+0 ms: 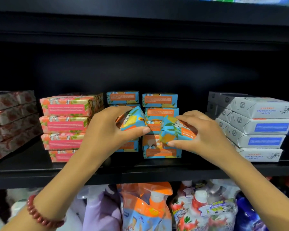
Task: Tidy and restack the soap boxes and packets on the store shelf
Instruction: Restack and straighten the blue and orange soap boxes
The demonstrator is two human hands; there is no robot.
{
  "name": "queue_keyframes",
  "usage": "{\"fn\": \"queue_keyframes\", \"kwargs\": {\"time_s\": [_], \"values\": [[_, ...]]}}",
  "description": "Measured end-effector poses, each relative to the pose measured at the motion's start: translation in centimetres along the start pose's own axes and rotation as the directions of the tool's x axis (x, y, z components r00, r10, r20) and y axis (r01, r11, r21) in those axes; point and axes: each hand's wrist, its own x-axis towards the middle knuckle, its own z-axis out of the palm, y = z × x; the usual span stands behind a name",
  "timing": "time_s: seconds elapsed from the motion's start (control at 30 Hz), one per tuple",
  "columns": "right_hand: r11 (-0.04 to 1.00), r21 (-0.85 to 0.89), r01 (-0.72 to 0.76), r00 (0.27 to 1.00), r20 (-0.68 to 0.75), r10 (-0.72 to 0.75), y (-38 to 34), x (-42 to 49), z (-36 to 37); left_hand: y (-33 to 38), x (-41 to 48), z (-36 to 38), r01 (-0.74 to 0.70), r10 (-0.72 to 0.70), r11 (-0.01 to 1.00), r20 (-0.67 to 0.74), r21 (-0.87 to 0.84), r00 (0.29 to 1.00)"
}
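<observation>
Here the left hand [110,129] grips a blue soap packet [132,121] and the right hand [205,132] pinches a second blue packet [175,130] (both tilted). Just behind, blue stacks [159,100] stand on the shelf [32,164], between pink boxes [65,109] and white boxes [264,125].

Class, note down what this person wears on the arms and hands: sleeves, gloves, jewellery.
The left hand and the right hand are bare, with no gloves and no rings that show. No sleeve is in view on either arm. The left wrist carries a bracelet of round reddish-brown beads; the right wrist has nothing on it.
</observation>
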Motion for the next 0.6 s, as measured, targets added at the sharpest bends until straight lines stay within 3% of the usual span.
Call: {"fn": "queue_keyframes", "kwargs": {"time_s": [0.2, 0.6], "values": [[0.997, -0.014, 0.078, 0.988, 0.134, -0.075, -0.9, 2.0, 2.4, 0.6, -1.0, -0.6, 0.002, -0.015, 0.992, -0.101, -0.124, 0.995], [0.972, -0.142, 0.186, 0.98, 0.092, -0.174, -0.7, 1.7, 3.9, -0.7, -2.0, -0.2, 0.087, -0.095, 0.992, -0.082, -0.091, 0.992]]}}
